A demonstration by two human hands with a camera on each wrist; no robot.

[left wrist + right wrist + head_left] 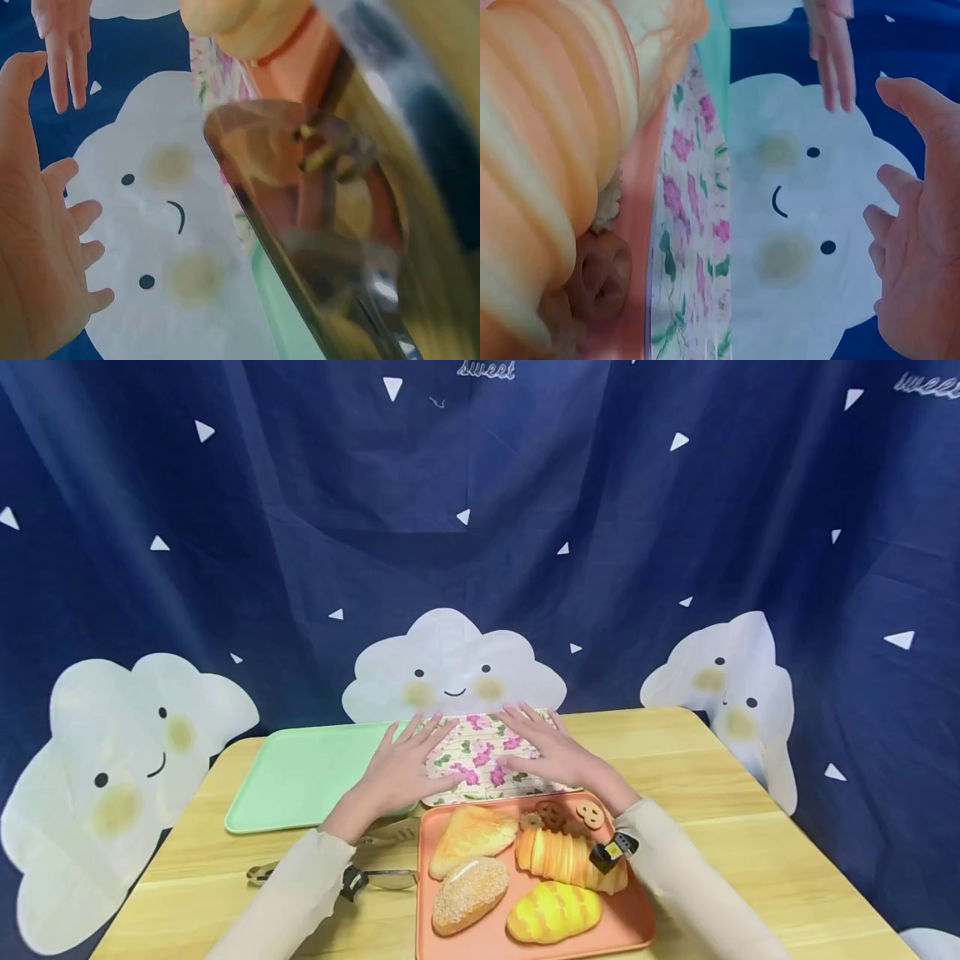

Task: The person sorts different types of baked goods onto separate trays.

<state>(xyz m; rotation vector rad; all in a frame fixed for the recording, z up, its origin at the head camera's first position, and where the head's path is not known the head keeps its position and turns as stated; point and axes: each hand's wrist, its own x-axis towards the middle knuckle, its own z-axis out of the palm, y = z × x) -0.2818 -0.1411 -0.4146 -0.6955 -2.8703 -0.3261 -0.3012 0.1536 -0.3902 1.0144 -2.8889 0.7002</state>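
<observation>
Both hands are spread with straight fingers and hold nothing. The left hand (405,768) is nearest the left part of a floral tray (480,758), its fingers also close to a mint green tray (315,777). Over the right part of the floral tray is the right hand (551,756). In the wrist views, the left hand (37,255) and the right hand (926,247) look raised off the surface. Nearer the body, an orange tray (498,946) carries a triangular pastry (472,837), a crumb-coated bun (471,897), a yellow bun (555,912) and a ridged croissant (555,853).
Small pretzel-shaped cookies (590,814) lie at the orange tray's far right corner. A shiny metal utensil (392,881) lies left of that tray, partly hidden by the left sleeve. A dark blue curtain (525,568) with clouds hangs behind the wooden table (750,860).
</observation>
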